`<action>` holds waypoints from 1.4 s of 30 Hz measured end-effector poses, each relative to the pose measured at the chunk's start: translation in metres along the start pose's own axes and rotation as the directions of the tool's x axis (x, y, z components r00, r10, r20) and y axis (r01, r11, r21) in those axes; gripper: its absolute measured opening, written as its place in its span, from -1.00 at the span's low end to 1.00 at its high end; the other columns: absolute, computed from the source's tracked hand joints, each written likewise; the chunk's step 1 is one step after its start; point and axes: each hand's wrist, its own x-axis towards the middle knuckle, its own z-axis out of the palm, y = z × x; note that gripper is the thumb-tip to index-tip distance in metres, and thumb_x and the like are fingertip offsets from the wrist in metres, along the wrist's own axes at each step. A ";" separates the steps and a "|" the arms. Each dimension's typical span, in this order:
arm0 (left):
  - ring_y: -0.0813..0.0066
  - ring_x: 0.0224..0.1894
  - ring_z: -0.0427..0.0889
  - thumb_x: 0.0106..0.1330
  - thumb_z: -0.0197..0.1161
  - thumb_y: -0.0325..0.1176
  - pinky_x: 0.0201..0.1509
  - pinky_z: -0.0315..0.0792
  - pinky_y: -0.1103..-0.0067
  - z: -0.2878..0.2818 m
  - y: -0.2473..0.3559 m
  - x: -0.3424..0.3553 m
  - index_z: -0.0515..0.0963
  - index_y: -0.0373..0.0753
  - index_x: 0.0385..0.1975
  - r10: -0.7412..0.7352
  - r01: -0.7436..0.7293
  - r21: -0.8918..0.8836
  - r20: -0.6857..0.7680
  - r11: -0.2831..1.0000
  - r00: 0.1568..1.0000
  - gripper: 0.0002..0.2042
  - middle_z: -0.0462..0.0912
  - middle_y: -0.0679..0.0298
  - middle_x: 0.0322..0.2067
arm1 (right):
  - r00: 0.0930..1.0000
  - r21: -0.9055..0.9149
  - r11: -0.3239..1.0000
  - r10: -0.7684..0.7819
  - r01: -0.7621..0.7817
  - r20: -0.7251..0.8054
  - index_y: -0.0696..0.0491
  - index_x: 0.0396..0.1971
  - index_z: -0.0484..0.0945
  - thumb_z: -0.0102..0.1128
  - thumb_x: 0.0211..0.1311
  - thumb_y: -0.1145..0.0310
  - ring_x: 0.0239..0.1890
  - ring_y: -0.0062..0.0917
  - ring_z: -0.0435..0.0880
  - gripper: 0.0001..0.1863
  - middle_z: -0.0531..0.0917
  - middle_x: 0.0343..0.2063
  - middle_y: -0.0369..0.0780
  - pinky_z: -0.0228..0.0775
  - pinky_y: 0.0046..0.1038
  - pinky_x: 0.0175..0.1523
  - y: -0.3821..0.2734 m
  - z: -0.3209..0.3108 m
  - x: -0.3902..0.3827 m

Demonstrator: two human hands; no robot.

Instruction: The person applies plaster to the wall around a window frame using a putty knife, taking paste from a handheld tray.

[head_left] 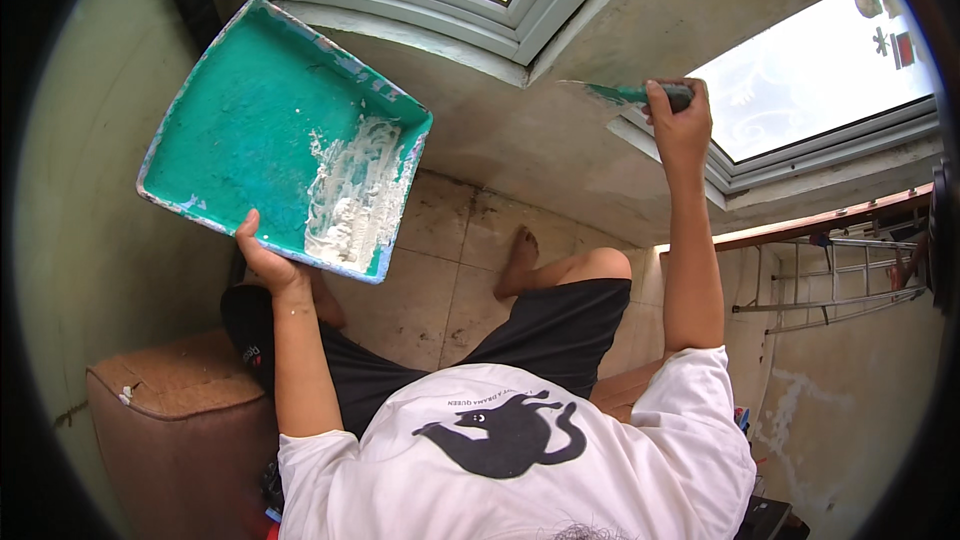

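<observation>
My left hand (272, 258) grips the near rim of a green paint tray (245, 120), thumb on the inside and the other fingers out of sight under it. Thick white paste (345, 225) is smeared in the tray's right corner. Raised on the right, my right hand (682, 122) is closed round the dark handle of a putty knife (630, 94). Its thin blade points left, seen nearly edge-on, beside the stained wall (570, 145) between two windows. Whether the blade touches the wall I cannot tell.
White-framed windows (510, 35) stand ahead, one more (830, 70) at the right. A brown padded seat (180, 380) is at lower left. A metal ladder (850, 275) lies or leans at far right. Stained floor tiles (425, 220) show between my legs.
</observation>
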 end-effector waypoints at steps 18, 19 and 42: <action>0.14 0.15 0.44 0.21 0.13 -0.11 0.25 0.31 0.25 -0.007 -0.001 0.004 0.28 -0.31 0.24 -0.011 0.010 0.020 0.019 1.000 1.000 -0.38 0.43 0.12 0.12 | 0.989 -0.067 0.987 -0.141 0.143 0.035 0.19 -0.20 0.49 0.32 0.23 0.12 -0.32 -0.31 0.73 -0.58 0.69 -0.41 -0.07 0.51 -0.37 -0.19 -0.031 -0.013 0.062; 0.14 0.15 0.44 0.21 0.13 -0.11 0.25 0.31 0.25 -0.004 -0.001 0.003 0.28 -0.31 0.24 -0.008 0.008 0.015 0.021 1.000 1.000 -0.37 0.43 0.12 0.12 | 0.988 -0.097 0.985 -0.135 0.141 0.068 0.18 -0.21 0.46 0.31 0.25 0.16 -0.34 -0.38 0.70 -0.61 0.66 -0.42 -0.10 0.51 -0.39 -0.22 -0.043 -0.020 0.054; 0.16 0.13 0.44 0.20 0.13 -0.13 0.24 0.30 0.28 0.003 -0.001 0.001 0.31 -0.35 0.20 0.013 -0.014 0.036 0.019 0.999 1.000 -0.41 0.43 0.11 0.11 | 0.965 -0.085 0.967 -0.229 0.241 0.125 0.19 -0.26 0.46 0.37 0.18 0.10 -0.38 -0.35 0.67 -0.55 0.64 -0.48 -0.11 0.50 -0.34 -0.22 -0.011 -0.006 0.034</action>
